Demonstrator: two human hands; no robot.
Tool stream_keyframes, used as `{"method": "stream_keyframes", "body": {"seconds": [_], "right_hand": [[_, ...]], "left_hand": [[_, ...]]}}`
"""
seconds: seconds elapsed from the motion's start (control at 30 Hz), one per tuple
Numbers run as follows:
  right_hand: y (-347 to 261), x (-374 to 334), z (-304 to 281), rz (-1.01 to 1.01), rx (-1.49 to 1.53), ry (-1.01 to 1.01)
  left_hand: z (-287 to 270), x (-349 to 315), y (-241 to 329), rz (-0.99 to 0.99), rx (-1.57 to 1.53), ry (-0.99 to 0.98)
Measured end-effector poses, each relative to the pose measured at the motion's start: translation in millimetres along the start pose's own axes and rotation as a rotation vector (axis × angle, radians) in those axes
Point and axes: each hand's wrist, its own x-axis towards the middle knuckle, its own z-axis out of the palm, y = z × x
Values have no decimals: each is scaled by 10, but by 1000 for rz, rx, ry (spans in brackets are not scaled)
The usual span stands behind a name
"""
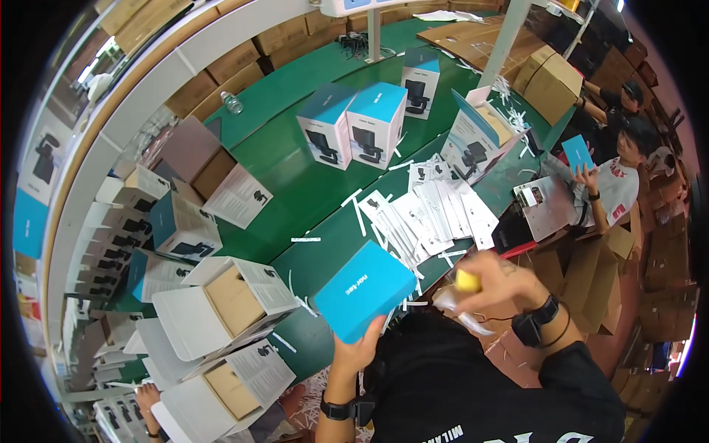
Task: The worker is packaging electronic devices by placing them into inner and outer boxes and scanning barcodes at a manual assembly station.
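Note:
My left hand point(357, 347) grips the near edge of a closed blue box point(362, 292), held tilted over the front of the green table. To its right, my right hand point(504, 279) is closed around a small yellow thing point(467, 281), blurred by motion. A pale strip point(473, 323) shows just below that hand; whether it is held there I cannot tell. Beyond the blue box lies a spread pile of white printed leaflets point(436, 218), with paper strips point(359, 214) scattered around it.
Closed blue-and-white boxes point(377, 122) stand at the back. Open white boxes point(235, 299) with brown inserts fill the left, where another person's hand point(148, 397) shows. An open box point(484, 136) stands right of the leaflets. At right, a co-worker point(617, 184) holds a blue box point(577, 153).

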Motion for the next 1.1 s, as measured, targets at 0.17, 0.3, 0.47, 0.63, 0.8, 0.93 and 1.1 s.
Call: {"method": "stream_keyframes", "body": {"seconds": [0.17,0.3,0.47,0.63,0.8,0.93,1.1], "right_hand": [[-77,565,137,-222,-861,238],[262,1034,26,-575,-995,210],[316,1084,-10,-705,-1030,121],[338,1067,160,-726,-900,91],[399,1082,88,-678,-773,232],[495,917,312,-650,-827,249],[684,895,496,-651,-873,267]], "left_hand": [[-103,100,-85,-165,-28,2],[-137,196,71,-407,240,-292],[-140,-187,-2,-223,117,-357],[-285,-603,-76,-358,-440,-95],[-576,-892,118,-606,-86,89],[-334,-652,318,-304,383,288],[-322,-479,179,-57,672,289]]}}
